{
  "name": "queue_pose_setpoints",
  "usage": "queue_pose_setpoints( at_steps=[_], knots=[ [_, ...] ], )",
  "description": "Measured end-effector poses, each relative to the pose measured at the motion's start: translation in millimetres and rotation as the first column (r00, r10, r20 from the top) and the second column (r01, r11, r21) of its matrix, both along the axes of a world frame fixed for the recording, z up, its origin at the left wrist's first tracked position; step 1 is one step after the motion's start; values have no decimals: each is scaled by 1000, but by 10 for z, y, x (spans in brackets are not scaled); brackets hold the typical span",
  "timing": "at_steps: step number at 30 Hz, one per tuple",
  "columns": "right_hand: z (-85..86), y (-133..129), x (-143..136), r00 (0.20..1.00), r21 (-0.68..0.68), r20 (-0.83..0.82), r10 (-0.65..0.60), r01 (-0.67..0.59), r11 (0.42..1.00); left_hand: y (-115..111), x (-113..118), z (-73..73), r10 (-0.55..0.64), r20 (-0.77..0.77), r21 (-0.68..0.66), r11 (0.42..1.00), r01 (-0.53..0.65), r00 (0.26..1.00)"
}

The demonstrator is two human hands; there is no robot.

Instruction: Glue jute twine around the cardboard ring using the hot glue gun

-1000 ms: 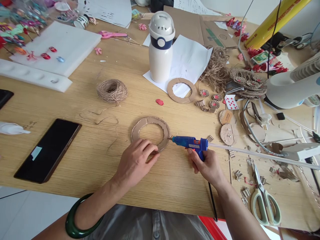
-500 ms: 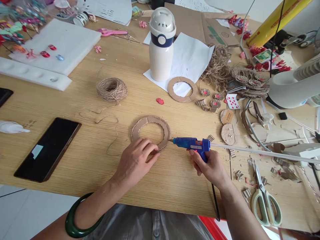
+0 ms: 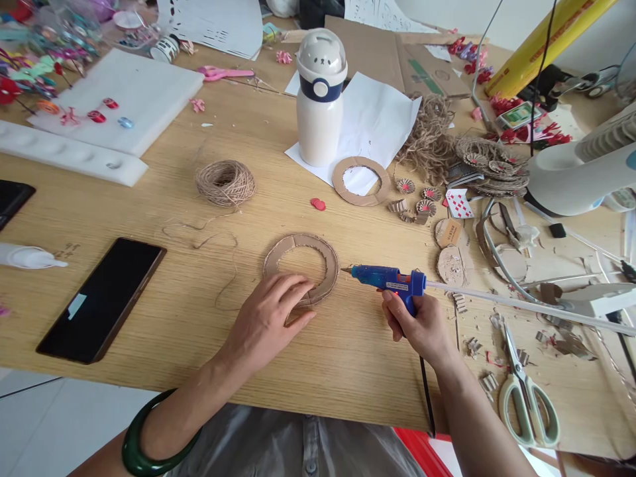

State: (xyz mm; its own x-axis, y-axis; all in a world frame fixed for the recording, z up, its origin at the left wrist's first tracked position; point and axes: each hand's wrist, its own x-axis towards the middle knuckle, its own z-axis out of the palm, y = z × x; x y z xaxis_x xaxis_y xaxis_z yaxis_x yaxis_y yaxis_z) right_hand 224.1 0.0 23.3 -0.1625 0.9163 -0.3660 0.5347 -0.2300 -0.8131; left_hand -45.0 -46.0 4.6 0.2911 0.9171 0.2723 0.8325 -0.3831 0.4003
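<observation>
My left hand point(image 3: 271, 311) lies over the near left part of a cardboard ring point(image 3: 325, 255), fingers curled onto its rim and thumb at the near side. The ring rests flat on the table, with twine along its outer edge. In my right hand point(image 3: 420, 324) is a blue hot glue gun point(image 3: 382, 278), its red light lit and a long clear glue stick point(image 3: 497, 297) running out of its back. The nozzle points left, a small gap from the ring's right edge. Loose twine point(image 3: 199, 233) trails from a twine ball point(image 3: 226, 183) toward my left hand.
A white bottle point(image 3: 319, 112) stands behind, near a second cardboard ring point(image 3: 342, 192) lying partly on paper. Scissors point(image 3: 521, 391) and cardboard scraps lie at the right. A phone point(image 3: 102, 301) is at the left; a black cord hangs over the front edge below my right hand.
The glue gun has drawn back slightly to the right, and its nozzle has come away from the ring's edge. My left hand stays on the ring, nearly unmoved.
</observation>
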Motion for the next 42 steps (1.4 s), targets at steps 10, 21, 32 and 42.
queue_pose_setpoints(
  at_steps=[10,21,32,42],
  knots=[
    [19,103,31,996,99,43,-81,76,992,260,371,-78,125,-12,-64,990,-125,992],
    [19,95,20,997,29,76,-25,23,999,346,325,-43,108,247,-218,975,-54,963],
    [-13,59,8,987,130,162,16,-38,991,332,316,-94,113,300,-189,980,-57,947],
    [-31,-17,-110,955,426,297,16,-147,893,259,362,-100,92,133,-128,989,-75,987]
  ],
)
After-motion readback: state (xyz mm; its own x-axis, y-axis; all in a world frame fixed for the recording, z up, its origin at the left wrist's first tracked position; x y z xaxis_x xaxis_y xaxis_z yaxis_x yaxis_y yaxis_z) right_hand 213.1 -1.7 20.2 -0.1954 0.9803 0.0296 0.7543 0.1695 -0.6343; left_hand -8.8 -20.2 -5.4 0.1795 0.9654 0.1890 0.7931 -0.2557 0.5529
